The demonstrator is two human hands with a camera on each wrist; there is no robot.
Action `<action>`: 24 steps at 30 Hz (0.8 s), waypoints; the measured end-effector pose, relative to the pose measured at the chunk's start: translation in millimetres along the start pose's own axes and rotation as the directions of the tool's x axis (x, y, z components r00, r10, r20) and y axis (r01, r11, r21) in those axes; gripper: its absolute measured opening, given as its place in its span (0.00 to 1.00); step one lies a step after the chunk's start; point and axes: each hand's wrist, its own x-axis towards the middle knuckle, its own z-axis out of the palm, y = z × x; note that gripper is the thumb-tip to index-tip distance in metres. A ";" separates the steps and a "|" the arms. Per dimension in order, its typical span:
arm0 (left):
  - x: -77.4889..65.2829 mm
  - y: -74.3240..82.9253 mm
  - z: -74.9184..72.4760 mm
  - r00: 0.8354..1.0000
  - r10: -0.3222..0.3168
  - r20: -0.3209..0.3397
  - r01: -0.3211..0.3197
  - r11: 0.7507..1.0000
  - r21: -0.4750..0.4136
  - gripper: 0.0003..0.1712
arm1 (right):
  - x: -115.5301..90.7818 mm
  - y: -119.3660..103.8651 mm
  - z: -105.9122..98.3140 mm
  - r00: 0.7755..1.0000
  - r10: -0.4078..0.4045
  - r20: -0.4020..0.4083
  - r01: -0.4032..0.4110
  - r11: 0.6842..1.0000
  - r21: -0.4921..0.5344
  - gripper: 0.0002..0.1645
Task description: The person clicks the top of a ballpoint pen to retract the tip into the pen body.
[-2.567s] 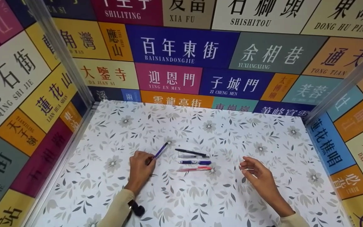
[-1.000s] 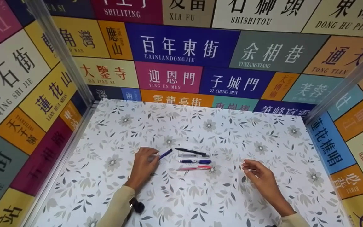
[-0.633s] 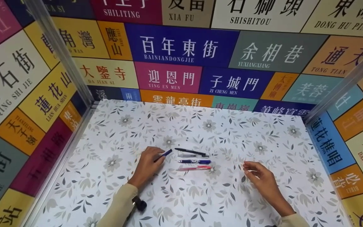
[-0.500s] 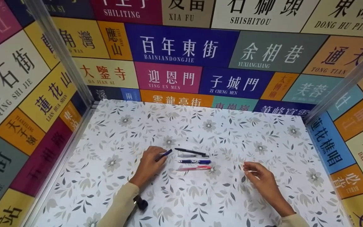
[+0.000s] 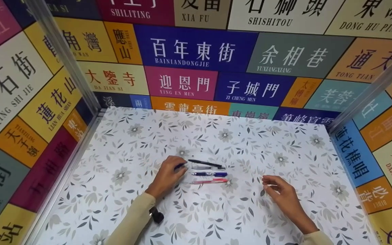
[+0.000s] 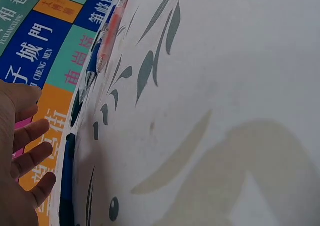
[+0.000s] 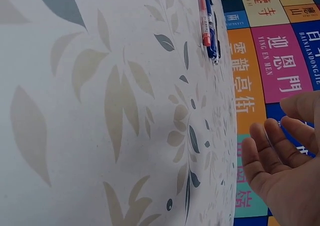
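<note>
The pen (image 6: 67, 186) is lying on the worktop (image 5: 216, 217) by the left hand (image 5: 167, 173), whose fingers are hanging apart; the right hand (image 5: 282, 190) is holding nothing. Probably light, stiff and smooth, the pen is inviting a mid-barrel pinch.

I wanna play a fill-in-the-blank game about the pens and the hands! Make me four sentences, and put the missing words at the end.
1. Between the left hand and the right hand, ____ pens lie in a row on the flowered table.
2. In that row, the pen farthest from the person is coloured ____.
3. The red pen lies right next to the ____ one.
4. The right hand is holding ____.

Missing words: four; black; blue; nothing.
</note>
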 end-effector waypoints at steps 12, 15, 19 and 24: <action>16.3 2.7 8.9 0.994 -0.074 0.077 0.077 0.996 -0.037 0.12 | -3.0 2.1 2.3 1.000 0.012 -0.002 -0.012 1.000 -0.022 0.21; 19.4 2.8 11.9 0.994 -0.071 0.085 0.075 0.996 -0.041 0.12 | -4.0 1.8 2.4 1.000 0.018 -0.006 -0.018 0.999 -0.033 0.21; 22.3 1.6 16.2 0.994 -0.056 0.090 0.060 0.997 -0.042 0.12 | -5.5 1.2 3.2 1.000 0.022 -0.009 -0.022 0.999 -0.035 0.20; 25.5 -0.4 21.2 0.996 -0.017 0.091 0.021 0.999 -0.032 0.11 | -7.8 1.4 3.0 1.000 0.031 0.003 -0.030 0.999 -0.025 0.20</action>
